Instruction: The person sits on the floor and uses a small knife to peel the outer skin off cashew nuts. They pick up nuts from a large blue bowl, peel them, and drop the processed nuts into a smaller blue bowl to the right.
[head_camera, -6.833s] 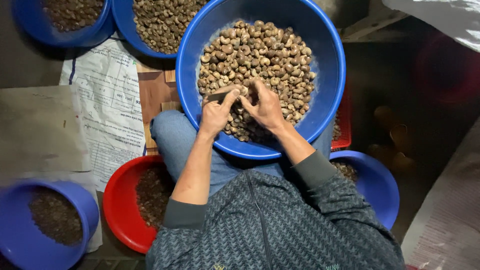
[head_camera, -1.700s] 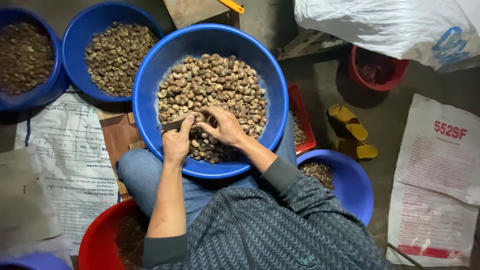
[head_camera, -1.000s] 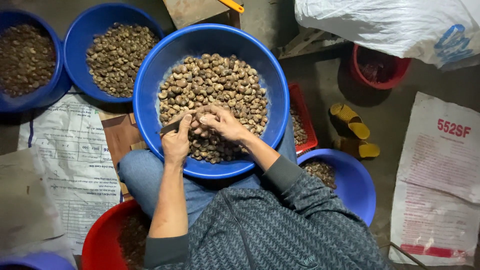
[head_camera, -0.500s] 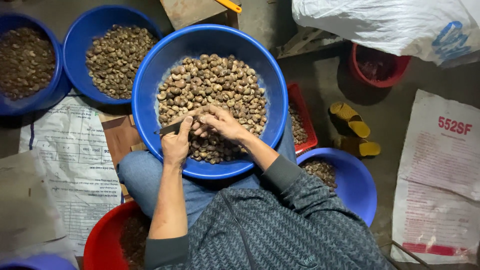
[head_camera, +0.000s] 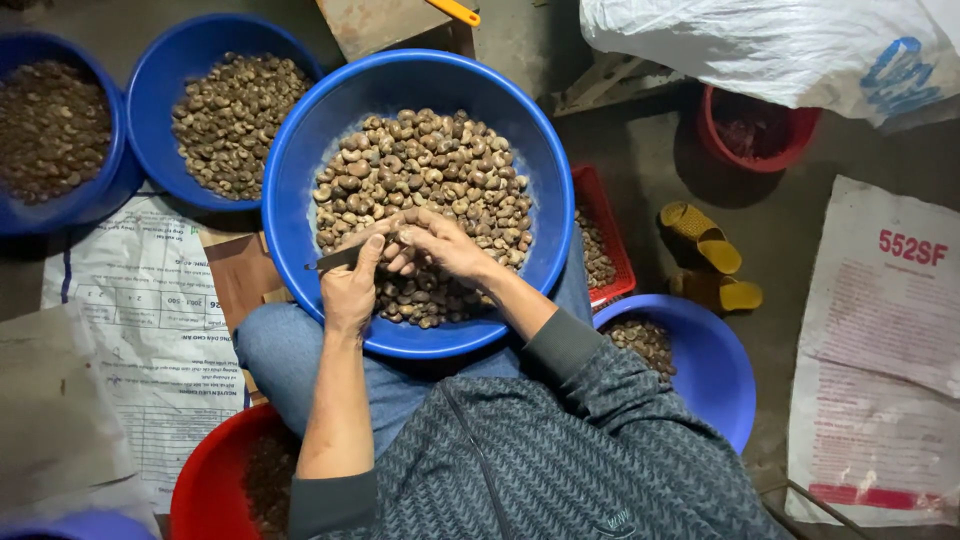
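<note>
A big blue basin (head_camera: 300, 190) full of brown nuts (head_camera: 440, 170) rests on my lap. My left hand (head_camera: 352, 288) grips a small dark knife (head_camera: 335, 259) whose blade points left over the basin. My right hand (head_camera: 440, 243) is closed around one nut, pressed against the left hand's thumb and the knife. Both hands hover just above the heap, at the basin's near side.
Two more blue bowls (head_camera: 225, 115) (head_camera: 55, 130) of nuts and shell bits stand at the back left. A red tray (head_camera: 605, 245), a blue bowl (head_camera: 715, 370) and a red bowl (head_camera: 215, 480) surround my legs. Yellow sandals (head_camera: 705, 240), printed sacks (head_camera: 880, 340) and a red bucket (head_camera: 755, 135) lie to the right.
Hands stay together over the big basin, working the knife against a nut with only small finger shifts. The view has drifted slightly since the oldest frame.
</note>
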